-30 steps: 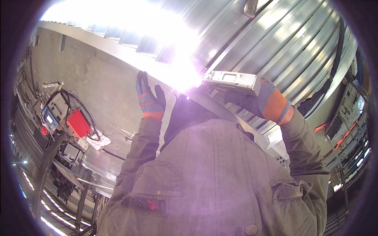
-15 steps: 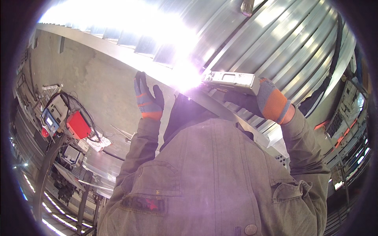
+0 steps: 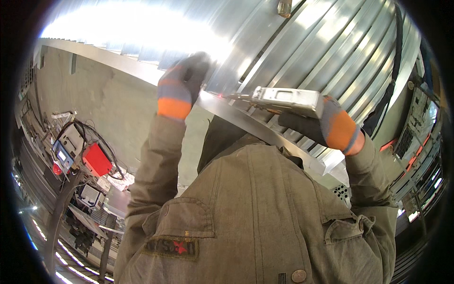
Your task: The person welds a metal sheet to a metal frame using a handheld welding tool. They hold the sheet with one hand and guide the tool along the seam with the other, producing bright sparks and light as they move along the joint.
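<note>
The silver welding gun (image 3: pixel 286 100) is clasped in the gloved right hand (image 3: pixel 326 128); the left hand (image 3: pixel 182 85) is pressed flat on the ribbed metal panel (image 3: pixel 302 52). That glove could be burned, being so near the glowing tip (image 3: pixel 220 96).

Shiny ribbed sheet metal (image 3: pixel 302 52), a brushed-metal tool (image 3: pixel 286 100), knitted cloth gloves (image 3: pixel 177 90), a matt coarse-cloth jacket (image 3: pixel 255 213)

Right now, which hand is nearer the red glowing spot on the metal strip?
Left. Left hand is just beside the red glowing spot; right hand grips the silver tool farther back.
</note>
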`<control>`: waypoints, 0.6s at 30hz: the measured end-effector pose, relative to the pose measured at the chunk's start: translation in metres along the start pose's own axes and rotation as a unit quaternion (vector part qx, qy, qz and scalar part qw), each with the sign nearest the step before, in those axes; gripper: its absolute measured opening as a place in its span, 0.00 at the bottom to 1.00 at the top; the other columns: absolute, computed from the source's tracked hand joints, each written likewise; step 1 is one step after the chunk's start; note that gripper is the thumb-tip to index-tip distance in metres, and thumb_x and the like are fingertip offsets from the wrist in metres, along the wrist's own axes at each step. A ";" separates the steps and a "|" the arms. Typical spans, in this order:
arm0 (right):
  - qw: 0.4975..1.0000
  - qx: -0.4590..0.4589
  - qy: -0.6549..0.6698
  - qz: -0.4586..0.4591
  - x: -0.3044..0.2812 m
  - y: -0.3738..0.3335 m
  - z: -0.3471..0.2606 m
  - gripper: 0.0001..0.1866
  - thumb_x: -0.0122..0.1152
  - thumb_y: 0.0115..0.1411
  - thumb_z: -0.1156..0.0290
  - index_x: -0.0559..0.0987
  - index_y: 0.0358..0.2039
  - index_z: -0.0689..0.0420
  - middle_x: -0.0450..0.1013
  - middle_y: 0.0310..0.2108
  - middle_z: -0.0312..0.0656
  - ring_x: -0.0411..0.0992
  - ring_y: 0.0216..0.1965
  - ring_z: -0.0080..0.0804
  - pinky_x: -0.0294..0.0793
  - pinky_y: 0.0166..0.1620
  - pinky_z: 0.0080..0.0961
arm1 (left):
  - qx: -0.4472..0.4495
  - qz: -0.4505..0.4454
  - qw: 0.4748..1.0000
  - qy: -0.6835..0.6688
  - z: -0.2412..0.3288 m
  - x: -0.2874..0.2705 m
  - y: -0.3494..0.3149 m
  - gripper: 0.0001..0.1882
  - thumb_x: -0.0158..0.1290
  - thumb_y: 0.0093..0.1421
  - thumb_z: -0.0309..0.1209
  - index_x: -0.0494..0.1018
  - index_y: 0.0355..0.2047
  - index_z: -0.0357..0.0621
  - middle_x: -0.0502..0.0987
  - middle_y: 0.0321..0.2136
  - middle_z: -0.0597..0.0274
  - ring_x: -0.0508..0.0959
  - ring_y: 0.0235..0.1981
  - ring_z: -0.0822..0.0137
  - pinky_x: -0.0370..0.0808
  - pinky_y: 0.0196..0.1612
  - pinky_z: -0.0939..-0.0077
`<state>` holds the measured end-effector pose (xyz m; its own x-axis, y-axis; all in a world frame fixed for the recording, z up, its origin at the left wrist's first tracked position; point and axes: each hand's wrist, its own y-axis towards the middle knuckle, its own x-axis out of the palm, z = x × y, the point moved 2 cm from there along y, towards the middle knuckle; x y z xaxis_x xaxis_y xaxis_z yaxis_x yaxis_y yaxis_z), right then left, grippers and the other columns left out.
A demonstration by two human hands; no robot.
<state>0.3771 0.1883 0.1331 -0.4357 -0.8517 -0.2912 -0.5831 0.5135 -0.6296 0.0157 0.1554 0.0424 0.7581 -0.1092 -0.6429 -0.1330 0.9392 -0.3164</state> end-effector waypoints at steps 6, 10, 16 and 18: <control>0.997 -0.042 0.031 0.059 -0.005 -0.045 -0.011 0.22 0.80 0.69 0.57 0.88 0.59 0.53 0.89 0.40 0.44 0.89 0.39 0.42 0.86 0.45 0.33 | -0.094 -0.373 0.909 0.159 0.041 0.074 0.077 0.30 0.72 0.63 0.59 0.90 0.50 0.47 0.91 0.41 0.58 0.87 0.38 0.60 0.83 0.46 0.60; 0.999 -0.005 0.018 0.039 0.000 -0.064 0.005 0.18 0.79 0.69 0.68 0.88 0.58 0.58 0.87 0.41 0.44 0.87 0.40 0.40 0.86 0.46 0.35 | -0.084 -0.437 0.859 0.252 0.054 0.110 0.081 0.34 0.68 0.64 0.65 0.91 0.48 0.45 0.92 0.43 0.53 0.90 0.46 0.50 0.84 0.55 0.51; 0.996 -0.051 -0.014 0.074 0.009 -0.060 0.014 0.24 0.79 0.69 0.53 0.87 0.57 0.55 0.87 0.38 0.46 0.88 0.38 0.47 0.85 0.43 0.38 | -0.051 -0.423 0.869 0.251 0.048 0.122 0.085 0.30 0.70 0.63 0.62 0.89 0.33 0.44 0.88 0.27 0.59 0.86 0.28 0.58 0.84 0.38 0.59; 0.994 -0.067 0.024 0.082 0.010 -0.057 0.016 0.25 0.78 0.70 0.52 0.86 0.58 0.55 0.87 0.40 0.46 0.88 0.39 0.48 0.86 0.44 0.38 | -0.084 -0.452 0.855 0.240 0.047 0.120 0.089 0.29 0.69 0.63 0.61 0.89 0.32 0.43 0.88 0.26 0.60 0.86 0.26 0.59 0.84 0.37 0.59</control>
<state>0.4173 0.1487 0.1549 -0.5630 -0.7506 -0.3459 -0.5858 0.6577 -0.4736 0.1248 0.2408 -0.0304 0.2550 -0.9244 -0.2835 0.2482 0.3460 -0.9048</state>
